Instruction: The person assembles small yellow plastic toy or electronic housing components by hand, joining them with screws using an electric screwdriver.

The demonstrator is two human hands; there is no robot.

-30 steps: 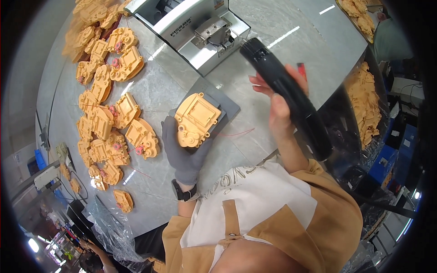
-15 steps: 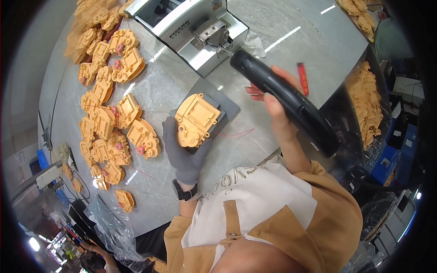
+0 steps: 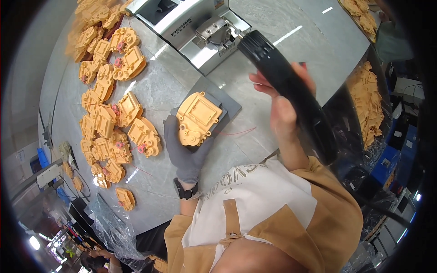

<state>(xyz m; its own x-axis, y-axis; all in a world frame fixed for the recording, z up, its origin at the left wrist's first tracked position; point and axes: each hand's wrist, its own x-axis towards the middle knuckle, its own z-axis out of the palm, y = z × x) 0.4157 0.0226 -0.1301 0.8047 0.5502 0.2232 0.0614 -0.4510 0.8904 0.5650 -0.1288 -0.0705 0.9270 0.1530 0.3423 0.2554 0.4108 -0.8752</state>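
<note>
My left hand (image 3: 185, 157), in a grey glove with a black band at the wrist, is closed around the lower edge of a yellow-orange plastic housing (image 3: 199, 113). The housing lies face up on a dark grey fixture block (image 3: 232, 107), and a thin red wire (image 3: 236, 132) trails to its right. Bare fingers of my right hand (image 3: 284, 113) wrap around a black electric screwdriver (image 3: 291, 84), slanted with its front end up and left. That tip is beside the metal outlet of a screw feeder (image 3: 182, 29); whether it carries a screw is too small to tell.
Several similar yellow housings (image 3: 104, 120), some with pink coils, spread over the grey table (image 3: 150, 191) at left, with more heaped behind. A bag of yellow parts (image 3: 368, 107) stands at right beside blue bins (image 3: 387, 161). Clear plastic film (image 3: 109, 223) hangs at the lower left.
The screwdriver's front end has shifted up and right at the feeder outlet, and the tool looks nearer and steeper. My right hand now covers most of the red strip. The left hand has barely moved.
</note>
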